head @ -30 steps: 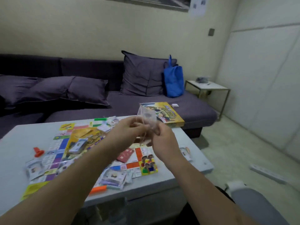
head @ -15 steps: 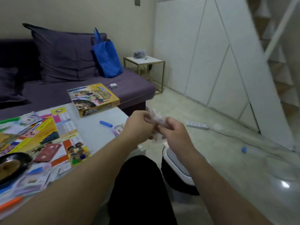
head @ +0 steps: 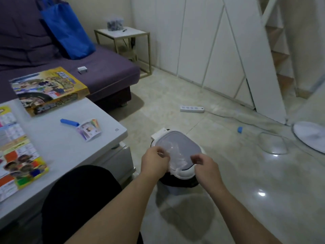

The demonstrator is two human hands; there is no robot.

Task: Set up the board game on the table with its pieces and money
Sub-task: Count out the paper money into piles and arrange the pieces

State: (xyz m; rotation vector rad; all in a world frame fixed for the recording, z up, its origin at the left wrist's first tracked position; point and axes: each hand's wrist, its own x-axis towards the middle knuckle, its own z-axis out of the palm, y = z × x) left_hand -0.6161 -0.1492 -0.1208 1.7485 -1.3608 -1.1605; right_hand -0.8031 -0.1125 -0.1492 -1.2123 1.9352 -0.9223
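There is only one view, from the person's head. It looks forward and down, turned to the right of the tabletop (head: 73, 147), toward the floor (head: 228, 173). The hands (head: 177, 162) are near, the white wall panels (head: 202, 50) far.

I see open floor (head: 219, 173) to the right w/ only power strip (head: 192, 109) & fan base (head: 311, 136); bin (head: 177, 155) sits directly under hands, table edge (head: 121, 136) crowds left.
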